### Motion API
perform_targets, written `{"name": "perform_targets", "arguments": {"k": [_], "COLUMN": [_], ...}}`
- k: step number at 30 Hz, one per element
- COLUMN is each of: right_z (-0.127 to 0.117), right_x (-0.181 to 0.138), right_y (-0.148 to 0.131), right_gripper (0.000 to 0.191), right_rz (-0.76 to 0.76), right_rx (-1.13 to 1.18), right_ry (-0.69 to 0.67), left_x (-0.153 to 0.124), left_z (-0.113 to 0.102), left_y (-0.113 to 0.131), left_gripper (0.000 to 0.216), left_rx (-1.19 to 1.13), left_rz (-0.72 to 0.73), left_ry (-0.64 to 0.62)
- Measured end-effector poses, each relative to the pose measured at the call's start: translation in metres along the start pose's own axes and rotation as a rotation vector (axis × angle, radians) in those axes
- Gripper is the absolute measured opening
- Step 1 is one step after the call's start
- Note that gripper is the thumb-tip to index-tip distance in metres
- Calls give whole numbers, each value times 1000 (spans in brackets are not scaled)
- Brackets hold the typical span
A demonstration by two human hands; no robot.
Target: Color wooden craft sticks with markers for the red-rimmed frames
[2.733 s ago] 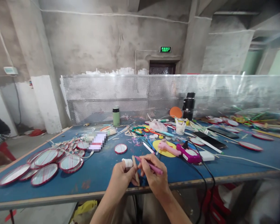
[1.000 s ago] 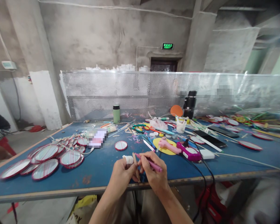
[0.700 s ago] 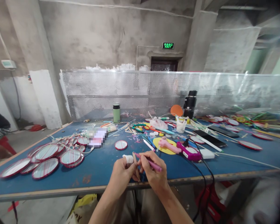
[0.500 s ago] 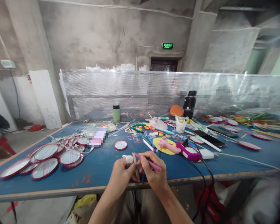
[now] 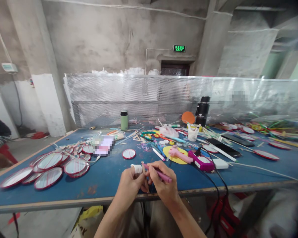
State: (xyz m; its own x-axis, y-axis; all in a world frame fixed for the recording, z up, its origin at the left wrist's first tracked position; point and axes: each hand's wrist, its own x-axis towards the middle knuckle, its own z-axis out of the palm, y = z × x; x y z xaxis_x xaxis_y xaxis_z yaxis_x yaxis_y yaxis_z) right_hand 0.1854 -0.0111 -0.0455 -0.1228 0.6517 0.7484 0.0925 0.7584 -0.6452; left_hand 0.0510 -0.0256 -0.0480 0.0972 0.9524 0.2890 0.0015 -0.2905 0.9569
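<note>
No shift | left hand (image 5: 129, 186): 1 stick (image 5: 142, 166) | right hand (image 5: 164, 187): 1 pen (image 5: 162, 175)

Red-rimmed round discs (image 5: 49, 168) piled well left of the grip. One small disc (image 5: 128, 153) lies just beyond it. Purple glue gun (image 5: 201, 162) near, beyond-right. Green bottle (image 5: 124, 120) and black flask (image 5: 202, 110) stand far beyond.

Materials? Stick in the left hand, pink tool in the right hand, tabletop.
Stick, left hand: pale tan, matte, flat; looks like bare wood. Pink tool, right hand: even colour, smooth, slight sheen; probably plastic. Tabletop: matte blue covering, worn to brown patches near the front edge; covering type unclear.
</note>
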Motion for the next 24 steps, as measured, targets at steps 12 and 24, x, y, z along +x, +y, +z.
{"name": "perform_targets", "arguments": {"k": [12, 24], "right_z": [0, -1], "right_x": [1, 0], "right_y": [0, 3], "right_gripper": [13, 13], "right_rz": [6, -13], "right_rx": [1, -37], "right_ry": [50, 24], "left_x": [0, 0], "left_z": [-1, 0], "left_y": [1, 1], "left_gripper": [31, 30], "left_rx": [25, 19], "left_rz": [3, -5], "left_ry": [-2, 1]}}
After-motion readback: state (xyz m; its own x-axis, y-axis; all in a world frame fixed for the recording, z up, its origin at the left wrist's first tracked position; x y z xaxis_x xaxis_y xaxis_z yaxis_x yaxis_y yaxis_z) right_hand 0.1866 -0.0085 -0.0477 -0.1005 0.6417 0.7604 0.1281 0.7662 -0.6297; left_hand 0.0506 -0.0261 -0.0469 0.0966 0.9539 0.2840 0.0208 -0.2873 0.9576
